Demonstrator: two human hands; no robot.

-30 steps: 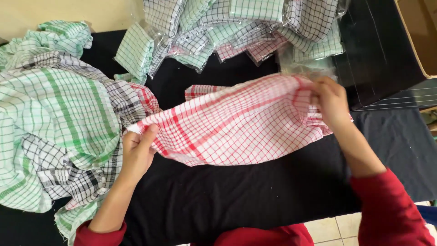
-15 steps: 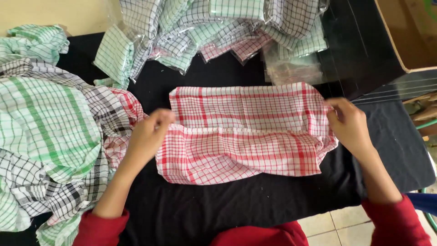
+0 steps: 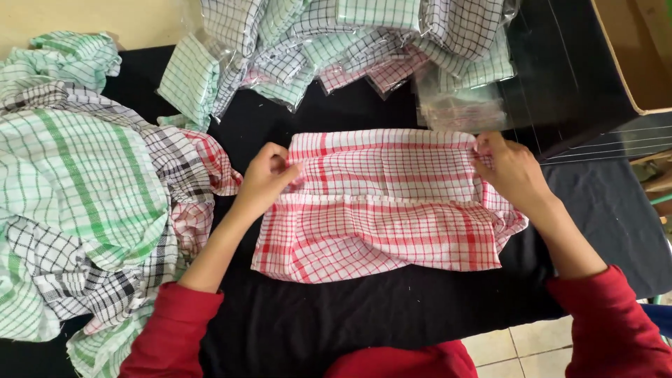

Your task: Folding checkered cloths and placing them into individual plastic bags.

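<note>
Head view. Red-checked cloth [image 3: 381, 203] lay flat on the black tabletop [image 3: 350, 322], no longer stretched in the air as a second before; its upper edge now folded over toward the middle, so a lengthwise fold looked under way, judged from the doubled band across the top half. Left hand [image 3: 262, 178] at the cloth's left edge, fingers curled and pinched shut on the folded layer. Right hand [image 3: 511, 171] at the cloth's upper right corner, fingers likewise clamped on the hem. Both hands closer to the body than half a second earlier, with the cloth drawn nearer too.

Cloth: white ground with red grid and broader red stripes, roughly rectangular, lower half rumpled, right edge spilling loosely past the fold, lower edge wavy.

Left of the cloth, a loose heap [image 3: 77, 203] of green, black and red checked cloths, touching the left forearm. Beyond the cloth, bagged folded cloths [image 3: 336, 42] in clear plastic, and an empty clear bag [image 3: 462, 108] just above the cloth's upper right corner. Far right of the cloth, a cardboard box [image 3: 640, 49].
</note>
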